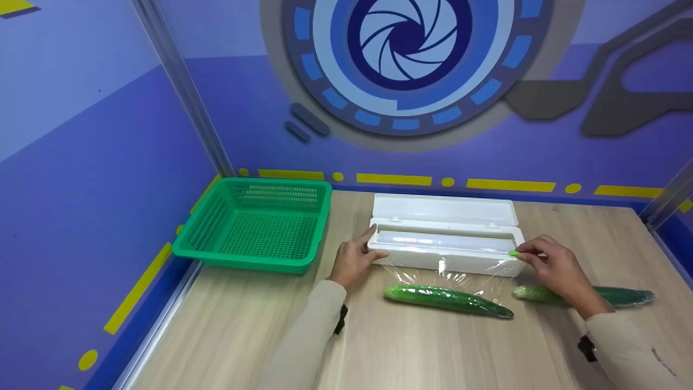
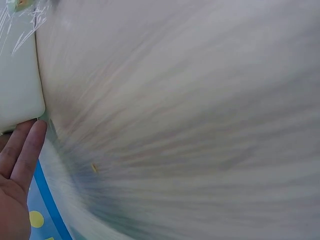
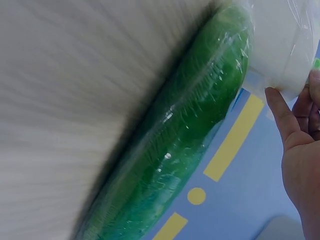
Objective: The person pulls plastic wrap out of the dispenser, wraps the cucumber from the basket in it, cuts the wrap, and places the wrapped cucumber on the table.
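Note:
A white cling film dispenser (image 1: 444, 259) lies open in the middle of the wooden table (image 1: 433, 352), its lid tipped back. My left hand (image 1: 354, 259) rests with straight fingers (image 2: 30, 150) against the box's left end (image 2: 17, 75). My right hand (image 1: 549, 265) pinches the small green slider (image 1: 513, 253) at the right end of the box's front edge. A clear sheet of film (image 1: 465, 277) runs from the box toward me, and a cucumber (image 1: 446, 299) lies on it. A second, film-wrapped cucumber (image 1: 622, 295) (image 3: 185, 135) lies partly behind my right hand (image 3: 300, 150).
An empty green mesh basket (image 1: 260, 225) stands at the back left of the table, close to the left wall. Purple walls close in the back and both sides.

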